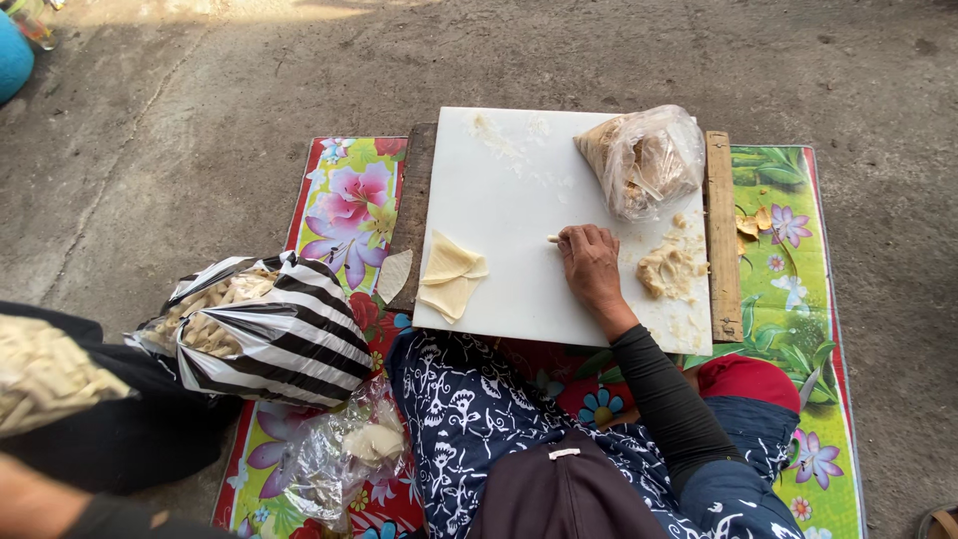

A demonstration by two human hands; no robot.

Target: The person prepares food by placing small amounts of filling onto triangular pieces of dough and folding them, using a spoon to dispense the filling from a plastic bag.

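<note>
My right hand (591, 265) lies palm down on a white cutting board (519, 190), fingers curled over a thin pale roll whose tip (552, 239) sticks out to the left. Left of the hand is a small stack of folded pale wrappers (451, 274). To its right lies a mound of beige filling (671, 268). A clear plastic bag (644, 160) with more filling sits at the board's far right corner. Only a blurred strip of bare skin from my left hand or wrist (25, 499) shows at the bottom left edge. What it holds is hidden.
A black-and-white striped bag (279, 339) full of finished rolls stands left of the board on a floral mat (788, 279). A crumpled clear bag (349, 459) lies near my knee. One loose wrapper (394, 274) rests by the board. A wooden plank (720, 235) borders the board's right side. Bare concrete surrounds everything.
</note>
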